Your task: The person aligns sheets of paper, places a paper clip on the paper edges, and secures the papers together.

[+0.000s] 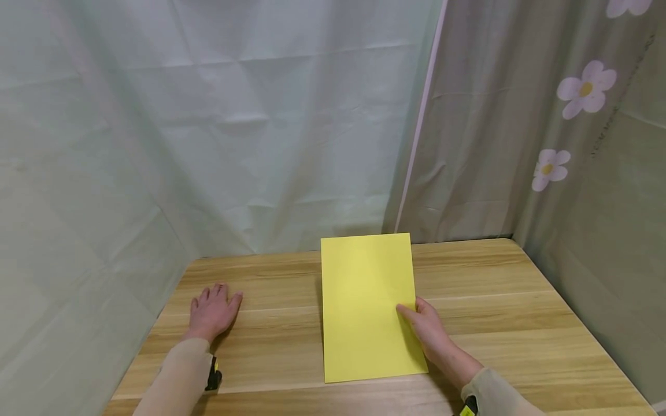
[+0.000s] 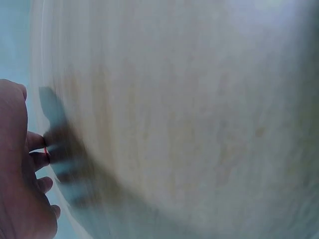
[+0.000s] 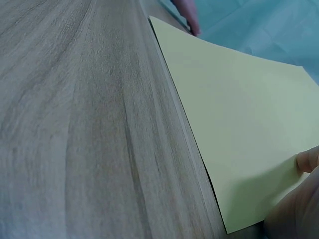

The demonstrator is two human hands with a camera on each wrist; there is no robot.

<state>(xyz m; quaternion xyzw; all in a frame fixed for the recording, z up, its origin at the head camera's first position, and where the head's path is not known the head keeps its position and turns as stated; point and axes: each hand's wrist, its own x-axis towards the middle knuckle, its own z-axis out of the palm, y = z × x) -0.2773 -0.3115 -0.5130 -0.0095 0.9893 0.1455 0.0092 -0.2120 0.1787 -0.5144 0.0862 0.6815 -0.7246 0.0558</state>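
Note:
A plain yellow sheet of paper (image 1: 366,312) stands out near the middle of the wooden table. My right hand (image 1: 429,332) pinches its right edge, thumb on the front face and the other fingers behind. In the right wrist view the sheet (image 3: 239,109) bends slightly, one edge close over the table, and the thumb (image 3: 308,160) lies on its surface. On the left side of the table is my left hand (image 1: 212,312), palm down with fingers spread and nothing held. The left wrist view shows that hand (image 2: 25,174) at the edge of the picture, casting a shadow.
The wooden table (image 1: 270,346) has light grain and rounded far corners. Pale curtains (image 1: 291,127) hang close behind it and along both sides, with printed flowers (image 1: 587,89) on the right. Dark wrist straps (image 1: 213,374) sit over the sleeves.

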